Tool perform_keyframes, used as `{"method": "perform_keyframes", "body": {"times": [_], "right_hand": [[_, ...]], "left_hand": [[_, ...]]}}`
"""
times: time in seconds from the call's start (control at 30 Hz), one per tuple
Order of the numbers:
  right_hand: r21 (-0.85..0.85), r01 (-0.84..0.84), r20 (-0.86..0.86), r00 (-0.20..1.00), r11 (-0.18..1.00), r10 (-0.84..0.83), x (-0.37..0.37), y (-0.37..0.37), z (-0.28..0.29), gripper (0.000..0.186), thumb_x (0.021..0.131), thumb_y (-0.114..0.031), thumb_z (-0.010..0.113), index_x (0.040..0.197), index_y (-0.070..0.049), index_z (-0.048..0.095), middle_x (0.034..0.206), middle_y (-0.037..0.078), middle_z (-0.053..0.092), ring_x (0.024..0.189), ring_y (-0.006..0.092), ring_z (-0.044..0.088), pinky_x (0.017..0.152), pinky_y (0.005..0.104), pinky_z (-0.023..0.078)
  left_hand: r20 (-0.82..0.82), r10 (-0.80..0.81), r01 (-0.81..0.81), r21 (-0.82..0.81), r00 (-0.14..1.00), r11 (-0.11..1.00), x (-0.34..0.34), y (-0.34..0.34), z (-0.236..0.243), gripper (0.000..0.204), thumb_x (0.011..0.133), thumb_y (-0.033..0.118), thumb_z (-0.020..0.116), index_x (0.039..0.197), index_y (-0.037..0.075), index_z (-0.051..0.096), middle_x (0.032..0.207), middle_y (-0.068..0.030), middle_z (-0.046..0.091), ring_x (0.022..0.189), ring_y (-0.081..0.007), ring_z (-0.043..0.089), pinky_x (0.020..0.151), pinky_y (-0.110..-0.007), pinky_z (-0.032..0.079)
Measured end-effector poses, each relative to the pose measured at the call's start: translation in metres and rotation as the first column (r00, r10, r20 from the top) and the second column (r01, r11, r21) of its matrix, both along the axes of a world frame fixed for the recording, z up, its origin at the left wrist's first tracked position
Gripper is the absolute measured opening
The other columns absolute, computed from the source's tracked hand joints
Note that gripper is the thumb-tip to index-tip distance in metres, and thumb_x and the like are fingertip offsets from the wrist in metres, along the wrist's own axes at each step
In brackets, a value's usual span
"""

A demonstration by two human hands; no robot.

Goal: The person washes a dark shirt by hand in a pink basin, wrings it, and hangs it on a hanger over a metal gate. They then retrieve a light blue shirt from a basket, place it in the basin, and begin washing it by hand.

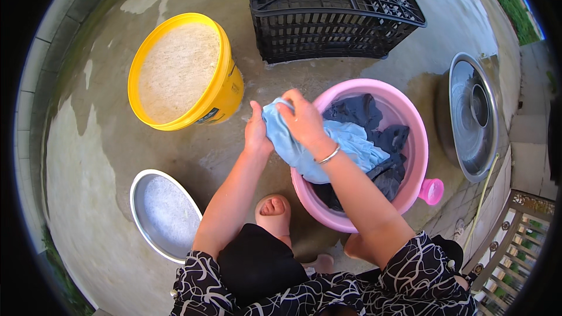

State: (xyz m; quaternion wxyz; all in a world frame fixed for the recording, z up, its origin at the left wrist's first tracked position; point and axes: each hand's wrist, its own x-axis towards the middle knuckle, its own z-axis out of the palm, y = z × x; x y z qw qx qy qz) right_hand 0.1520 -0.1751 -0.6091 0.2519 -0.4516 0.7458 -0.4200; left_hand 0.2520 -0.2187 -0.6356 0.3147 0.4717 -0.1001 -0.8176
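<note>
A wet light-blue garment [285, 140] is stretched between my hands over the left rim of a pink basin [417, 140]. Its lower part trails into the basin, on top of dark clothes [383, 167]. My left hand [257, 130] holds the bunched cloth from the left side, thumb up. Coming over from the right, my right hand [302, 118] has its fingers bent onto the top of the same cloth. A silver bangle [329, 155] circles my right wrist. Folds of fabric hide some of my fingertips.
A yellow bucket [233, 90] full of foam stands front left. A metal basin of suds [136, 208] sits nearer on the left. A black plastic crate [339, 35] lies ahead. On the right are a steel basin [459, 140] and a pink cup-like thing [432, 192] beside the pink basin.
</note>
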Motion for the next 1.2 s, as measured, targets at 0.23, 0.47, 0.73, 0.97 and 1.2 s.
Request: {"method": "perform_keyframes", "body": {"times": [0.23, 0.47, 0.73, 0.97, 1.2], "right_hand": [[0.130, 0.056, -0.140, 0.989, 0.990, -0.038, 0.021, -0.008, 0.000, 0.032, 0.083, -0.036, 0.047, 0.072, -0.008, 0.056, 0.064, 0.016, 0.059, 0.061, 0.0375, 0.057, 0.056, 0.0452, 0.045], [0.051, 0.041, -0.036, 0.999, 0.998, -0.039, 0.035, -0.009, -0.009, 0.033, 0.085, -0.034, 0.042, 0.075, -0.005, 0.055, 0.071, 0.020, 0.058, 0.067, 0.0392, 0.056, 0.062, 0.0474, 0.043], [-0.227, -0.150, 0.061, 0.984, 0.962, 0.167, 0.050, 0.008, -0.015, 0.020, 0.087, -0.019, 0.043, 0.091, 0.000, 0.048, 0.083, 0.018, 0.056, 0.075, 0.0328, 0.055, 0.069, 0.0403, 0.043], [0.091, 0.259, 0.970, 0.193, 0.961, -0.144, 0.030, -0.011, -0.003, 0.019, 0.092, -0.018, 0.039, 0.088, 0.000, 0.047, 0.062, 0.002, 0.041, 0.051, 0.0107, 0.038, 0.049, 0.0257, 0.038], [0.180, 0.295, 0.954, 0.178, 0.938, -0.239, 0.028, -0.020, -0.010, 0.030, 0.091, -0.027, 0.039, 0.071, -0.006, 0.042, 0.052, 0.000, 0.032, 0.040, 0.0104, 0.029, 0.037, 0.0261, 0.025]], "left_hand": [[0.000, 0.022, -0.022, 0.023, 1.000, 1.000, -0.018, 0.018, 0.016, 0.035, 0.090, 0.039, 0.040, 0.094, 0.006, 0.052, 0.086, -0.0066, 0.058, 0.081, -0.0205, 0.058, 0.069, -0.036, 0.050], [-0.072, -0.009, 0.004, -0.072, 0.997, 0.997, -0.011, 0.013, -0.002, 0.030, 0.090, 0.035, 0.038, 0.085, 0.009, 0.052, 0.079, -0.0064, 0.055, 0.074, -0.0186, 0.056, 0.064, -0.033, 0.047], [-0.095, 0.099, -0.108, -0.096, 0.991, 0.989, 0.006, 0.019, -0.042, 0.027, 0.091, 0.037, 0.035, 0.080, 0.015, 0.047, 0.079, -0.0024, 0.053, 0.075, -0.0183, 0.052, 0.064, -0.034, 0.044], [0.072, 0.179, -0.186, 0.104, 0.981, 0.977, -0.013, 0.025, -0.003, 0.037, 0.094, 0.035, 0.021, 0.094, 0.010, 0.049, 0.089, -0.0050, 0.055, 0.086, -0.0207, 0.053, 0.078, -0.034, 0.043], [-0.040, 0.116, -0.115, 0.026, 0.992, 0.993, -0.001, 0.023, -0.046, 0.043, 0.094, 0.037, 0.019, 0.099, 0.007, 0.049, 0.089, -0.0078, 0.056, 0.086, -0.0217, 0.054, 0.078, -0.036, 0.043]]}}
